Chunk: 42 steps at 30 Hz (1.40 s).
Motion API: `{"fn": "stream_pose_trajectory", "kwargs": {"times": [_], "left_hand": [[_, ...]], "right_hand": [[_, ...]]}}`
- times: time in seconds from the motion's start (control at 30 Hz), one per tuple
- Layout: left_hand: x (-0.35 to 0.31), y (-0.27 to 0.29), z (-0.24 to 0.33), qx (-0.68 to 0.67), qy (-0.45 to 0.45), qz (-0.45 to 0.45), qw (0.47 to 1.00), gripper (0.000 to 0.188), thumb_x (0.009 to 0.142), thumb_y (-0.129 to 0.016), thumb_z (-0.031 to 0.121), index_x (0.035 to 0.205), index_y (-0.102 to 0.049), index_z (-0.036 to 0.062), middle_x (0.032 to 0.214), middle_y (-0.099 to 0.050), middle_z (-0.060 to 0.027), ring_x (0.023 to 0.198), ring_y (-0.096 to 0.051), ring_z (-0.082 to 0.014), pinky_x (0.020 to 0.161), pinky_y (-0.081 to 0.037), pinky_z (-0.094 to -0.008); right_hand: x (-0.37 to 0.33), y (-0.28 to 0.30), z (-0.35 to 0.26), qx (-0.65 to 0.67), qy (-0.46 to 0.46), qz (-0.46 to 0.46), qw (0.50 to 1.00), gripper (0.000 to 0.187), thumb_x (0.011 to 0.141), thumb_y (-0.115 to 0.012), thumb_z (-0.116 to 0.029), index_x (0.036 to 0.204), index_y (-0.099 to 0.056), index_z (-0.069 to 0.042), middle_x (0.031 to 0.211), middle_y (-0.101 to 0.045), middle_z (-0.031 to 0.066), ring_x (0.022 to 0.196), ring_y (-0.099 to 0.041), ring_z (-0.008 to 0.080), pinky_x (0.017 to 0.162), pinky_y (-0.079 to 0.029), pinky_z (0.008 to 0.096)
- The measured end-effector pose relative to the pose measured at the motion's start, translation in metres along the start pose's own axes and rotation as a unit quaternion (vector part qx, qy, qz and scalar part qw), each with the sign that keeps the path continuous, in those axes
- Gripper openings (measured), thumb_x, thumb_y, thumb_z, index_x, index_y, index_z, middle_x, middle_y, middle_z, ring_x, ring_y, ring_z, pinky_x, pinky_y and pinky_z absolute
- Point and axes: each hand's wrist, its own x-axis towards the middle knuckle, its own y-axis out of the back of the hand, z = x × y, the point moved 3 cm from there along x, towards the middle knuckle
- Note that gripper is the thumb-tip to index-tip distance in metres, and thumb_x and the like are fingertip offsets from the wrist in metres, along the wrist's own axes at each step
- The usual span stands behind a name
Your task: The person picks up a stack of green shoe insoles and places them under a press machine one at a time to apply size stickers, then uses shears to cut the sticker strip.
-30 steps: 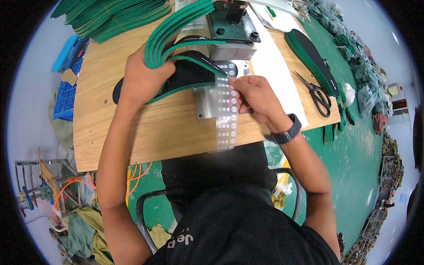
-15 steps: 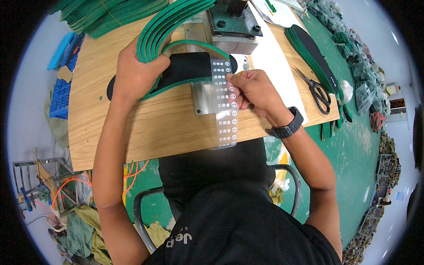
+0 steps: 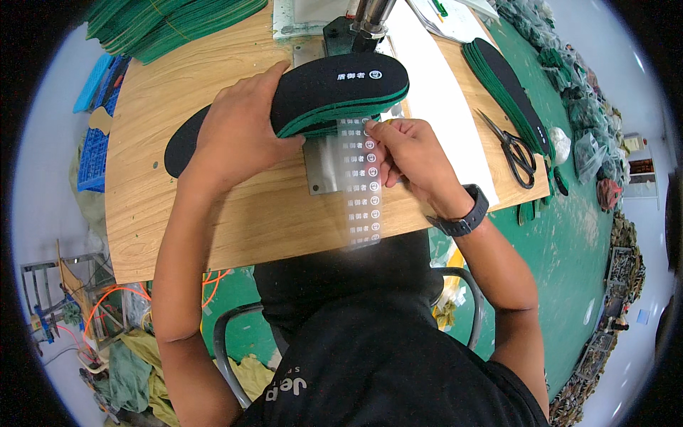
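Observation:
My left hand [image 3: 245, 128] is closed around a stack of insoles [image 3: 320, 84], black on top with green edges, thumb at the near edge. The top insole bears a small white printed mark at its right end. The stack's left end reaches past my wrist over the table. My right hand [image 3: 416, 156] pinches the upper right edge of a clear strip [image 3: 364, 188] with rows of white marks. The strip's top end meets the stack's near edge, and its lower end hangs by the table's front edge. Under them is a metal plate [image 3: 324, 171], partly covered.
A machine with a shiny metal shaft [image 3: 373, 21] stands behind the stack. Black scissors [image 3: 516, 153] and another insole stack [image 3: 501, 89] lie on the right. Green sheets [image 3: 171, 25] are piled at the back left, near a blue crate [image 3: 96, 153].
The insoles bent back in my left hand have come down flat, black face up. The machine's dark-topped block no longer shows; its shaft does. My right hand stays pinched on the strip.

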Motion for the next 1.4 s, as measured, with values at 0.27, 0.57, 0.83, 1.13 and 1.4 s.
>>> {"fn": "stream_pose_trajectory", "kwargs": {"times": [0.27,0.57,0.83,1.13,1.4], "left_hand": [[0.001,0.001,0.01,0.074,0.018,0.0,0.997,0.082,0.064,-0.075,0.024,0.134,-0.039,0.003,0.106,-0.061,-0.0228,0.099,-0.058,-0.0374,0.088,-0.046,-0.0408],[-0.002,0.02,-0.008,-0.191,0.097,0.043,0.976,0.045,0.069,-0.063,0.014,0.112,-0.061,0.0031,0.075,-0.059,-0.008,0.067,-0.052,-0.014,0.068,-0.046,-0.0261],[-0.01,0.024,-0.027,-0.298,0.106,0.122,0.941,0.03,0.074,-0.065,0.012,0.1,-0.061,-0.0028,0.082,-0.064,-0.003,0.072,-0.054,-0.0092,0.072,-0.046,-0.0252],[-0.011,0.027,-0.026,-0.276,0.104,0.127,0.947,0.03,0.075,-0.067,0.014,0.1,-0.062,-0.0029,0.083,-0.064,-0.0036,0.073,-0.055,-0.01,0.072,-0.046,-0.0256],[-0.011,0.022,-0.026,-0.254,0.115,0.114,0.954,0.031,0.075,-0.067,0.016,0.101,-0.062,-0.0018,0.083,-0.065,-0.0061,0.073,-0.055,-0.0118,0.074,-0.047,-0.0275]], "right_hand": [[-0.004,0.008,0.008,0.023,0.045,-0.017,0.999,0.024,0.091,-0.055,-0.017,0.074,-0.06,-0.002,0.061,-0.062,0.0053,0.046,-0.056,0.0086,0.043,-0.046,0.0185],[-0.008,0.015,0.01,0.077,0.055,-0.006,0.995,0.027,0.095,-0.053,-0.022,0.08,-0.06,-0.002,0.067,-0.062,0.0044,0.049,-0.056,0.0085,0.045,-0.046,0.018],[0.004,0.004,0.001,-0.112,0.034,-0.019,0.993,0.031,0.093,-0.057,-0.022,0.069,-0.062,-0.002,0.057,-0.062,0.0053,0.041,-0.055,0.0078,0.037,-0.042,0.0178],[0.006,0.003,-0.001,-0.107,0.029,-0.025,0.994,0.029,0.092,-0.058,-0.021,0.071,-0.064,-0.001,0.056,-0.062,0.0059,0.041,-0.056,0.0083,0.036,-0.042,0.0173],[0.008,0.005,-0.003,-0.1,0.01,-0.033,0.994,0.031,0.092,-0.057,-0.021,0.07,-0.062,-0.001,0.056,-0.062,0.0066,0.042,-0.057,0.0098,0.037,-0.043,0.019]]}}
